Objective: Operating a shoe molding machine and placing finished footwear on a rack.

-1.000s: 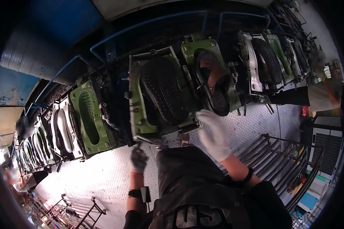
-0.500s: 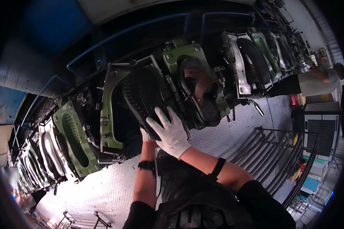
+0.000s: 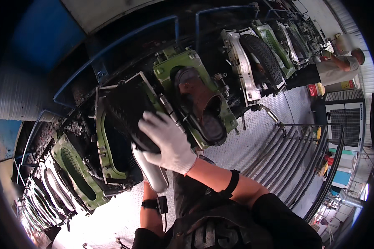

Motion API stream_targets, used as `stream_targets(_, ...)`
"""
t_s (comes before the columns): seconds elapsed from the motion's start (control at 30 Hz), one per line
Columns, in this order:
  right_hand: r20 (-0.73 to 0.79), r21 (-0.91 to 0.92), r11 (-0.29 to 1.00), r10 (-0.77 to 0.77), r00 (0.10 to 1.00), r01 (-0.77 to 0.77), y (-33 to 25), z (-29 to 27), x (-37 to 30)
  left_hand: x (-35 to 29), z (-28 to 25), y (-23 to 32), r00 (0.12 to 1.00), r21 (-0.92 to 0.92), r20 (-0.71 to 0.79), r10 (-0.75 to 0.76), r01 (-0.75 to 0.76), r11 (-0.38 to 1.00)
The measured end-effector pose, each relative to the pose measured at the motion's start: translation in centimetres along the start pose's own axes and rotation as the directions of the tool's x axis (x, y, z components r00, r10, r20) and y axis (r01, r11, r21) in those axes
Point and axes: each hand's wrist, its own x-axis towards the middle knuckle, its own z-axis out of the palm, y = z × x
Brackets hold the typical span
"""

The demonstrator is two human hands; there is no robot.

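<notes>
My right hand [image 3: 166, 143], in a white knit glove, lies with fingers outstretched against a dark shoe sole [image 3: 126, 110] over an open green mold [image 3: 99, 153]. Its thumb points to a smooth silver, last-shaped metal piece [image 3: 149, 168] that shows below the sole's heel end. My left forearm [image 3: 151, 203] reaches up under this metal piece, and the left hand's fingers are hidden behind it. To the right, a brown strapped sandal [image 3: 199, 99] with a dark sole sits on another green mold [image 3: 164, 68].
More molds stand in a row: a green one [image 3: 77, 172] at left and a silver one [image 3: 242, 68] holding a black sole at right. Blue guard rails [image 3: 124, 37] run behind. A black slatted rack [image 3: 289, 157] stands at right. Another person [image 3: 334, 70] works farther along the row.
The silver metal piece has come into view below the sole. My right hand has shifted up and left along the sole, and the left glove is now hidden. The whole view has turned slightly.
</notes>
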Motion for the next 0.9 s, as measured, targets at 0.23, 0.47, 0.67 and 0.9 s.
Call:
stream_targets(0.23,0.048,0.984,-0.162,0.662,0.748,0.079,3.7,-12.5,0.4,-6.8,-6.9,-0.8,0.997,0.134,-0.049,-0.065,0.071,0.988)
stream_targets(0.47,0.186,0.979,-0.206,0.885,0.427,0.001,13.1,-14.5,-11.9,-1.9,-0.7,3.3,0.995,0.08,-0.102,-0.008,0.016,0.997)
stream_targets(0.67,0.189,0.92,-0.031,0.908,0.374,-0.391,12.1,-12.7,-14.7,-7.4,14.2,5.8,0.429,0.897,0.159,0.889,-0.438,0.051)
stream_targets(0.9,0.142,0.802,0.192,0.858,0.494,-0.565,13.4,-13.4,-14.7,-6.2,31.4,-2.8,0.92,0.933,0.295,0.258,-0.219,-0.285)
